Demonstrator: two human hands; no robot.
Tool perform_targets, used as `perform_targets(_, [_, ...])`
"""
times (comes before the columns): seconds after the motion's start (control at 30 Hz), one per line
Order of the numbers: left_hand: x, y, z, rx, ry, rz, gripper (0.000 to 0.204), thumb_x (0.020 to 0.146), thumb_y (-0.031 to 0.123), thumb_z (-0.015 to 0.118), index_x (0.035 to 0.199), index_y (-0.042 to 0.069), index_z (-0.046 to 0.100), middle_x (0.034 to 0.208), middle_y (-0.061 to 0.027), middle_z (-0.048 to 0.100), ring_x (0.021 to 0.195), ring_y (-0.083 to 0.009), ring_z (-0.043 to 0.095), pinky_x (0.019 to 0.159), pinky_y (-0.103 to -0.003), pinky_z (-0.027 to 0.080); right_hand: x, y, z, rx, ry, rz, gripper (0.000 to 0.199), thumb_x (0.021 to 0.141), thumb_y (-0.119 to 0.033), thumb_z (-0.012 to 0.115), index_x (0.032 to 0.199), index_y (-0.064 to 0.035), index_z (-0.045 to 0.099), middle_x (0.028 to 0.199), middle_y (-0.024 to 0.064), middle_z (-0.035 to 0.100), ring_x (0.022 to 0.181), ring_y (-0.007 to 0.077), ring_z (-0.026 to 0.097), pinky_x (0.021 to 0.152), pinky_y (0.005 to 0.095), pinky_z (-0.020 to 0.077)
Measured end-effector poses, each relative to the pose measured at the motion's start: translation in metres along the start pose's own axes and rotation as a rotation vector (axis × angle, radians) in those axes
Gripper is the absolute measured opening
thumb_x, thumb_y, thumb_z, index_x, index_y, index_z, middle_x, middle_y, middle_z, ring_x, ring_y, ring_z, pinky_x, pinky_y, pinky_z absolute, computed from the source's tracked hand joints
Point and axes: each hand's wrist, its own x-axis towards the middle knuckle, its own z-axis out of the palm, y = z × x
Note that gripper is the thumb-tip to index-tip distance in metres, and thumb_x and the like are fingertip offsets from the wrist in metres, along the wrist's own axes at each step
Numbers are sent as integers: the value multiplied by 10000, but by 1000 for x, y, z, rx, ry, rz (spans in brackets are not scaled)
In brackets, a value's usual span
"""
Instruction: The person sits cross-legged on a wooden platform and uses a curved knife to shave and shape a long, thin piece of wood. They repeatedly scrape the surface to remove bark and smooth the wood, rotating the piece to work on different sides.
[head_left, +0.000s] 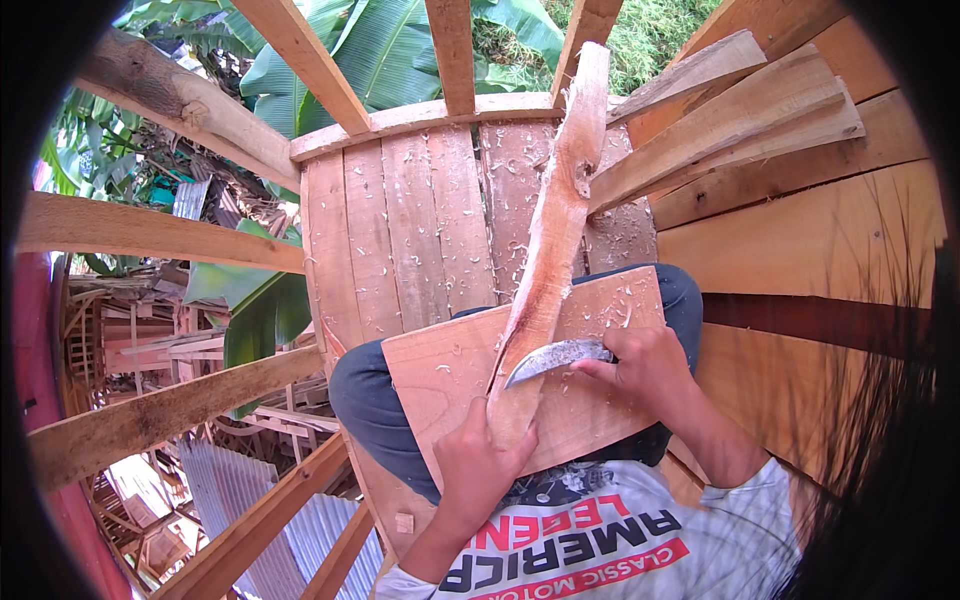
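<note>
The head view shows a person seated on a plank floor (365,240), a flat wooden board (440,375) across the lap of dark trousers (365,395). A long, rough-edged strip of wood (555,235) rests on that board at its near end and reaches away toward the far railing (430,116). The left hand (483,455) is closed around the strip's near end, thumb on its right side and fingers on its left. The right hand (648,372) is wrapped around the hidden handle of a curved knife (560,357), whose blade points left and lies across the strip just beyond the left hand; whether the edge bites into the wood cannot be told. Writing shows on the pale shirt (735,530): large red and dark capitals, upside down from here, and pale letters on a red band (610,570). Pale curled shavings are scattered over the board and floor. Loose planks (725,125) lean at the far right, beside the strip.
</note>
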Motion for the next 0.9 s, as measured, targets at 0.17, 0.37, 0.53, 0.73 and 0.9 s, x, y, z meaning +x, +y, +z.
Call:
perform_targets(0.17, [-1,7,-6,23,-132,-176,469,692,271,813,1009,-8,608,770,-167,683,663,-298,686,606,-390,530,1,3,3,-22,34,-1,481,756,-493,733,624,-55,584,602,149,589,587,341,620,536,423,477])
perform_targets(0.37, [-6,-1,1,-50,19,1,422,709,312,796,900,1,583,569,-150,586,510,-336,622,486,-409,487,18,26,-2,-77,175,115,512,758,-519,729,635,-39,600,600,165,583,572,350,609,527,428,470])
perform_targets(0.53, [-1,-3,-1,-70,-2,-17,461,694,318,797,970,-2,611,621,-173,625,566,-342,652,534,-407,510,21,17,-10,-107,204,125,548,789,-597,669,652,-67,660,586,148,612,562,307,641,512,399,496])
perform_targets(0.73, [0,-3,-6,-170,-90,-90,502,685,320,797,1030,-7,635,718,-185,676,659,-338,688,601,-392,537,2,-11,-6,-59,72,-51,501,763,-518,729,616,-58,590,570,127,578,557,325,614,510,400,480])
perform_targets(0.9, [2,-5,-11,-249,-138,-105,552,683,305,800,1100,-15,632,795,-192,701,718,-317,709,650,-380,548,10,-1,-2,-21,74,-17,512,758,-539,716,632,-56,599,590,135,586,569,331,616,521,409,478])
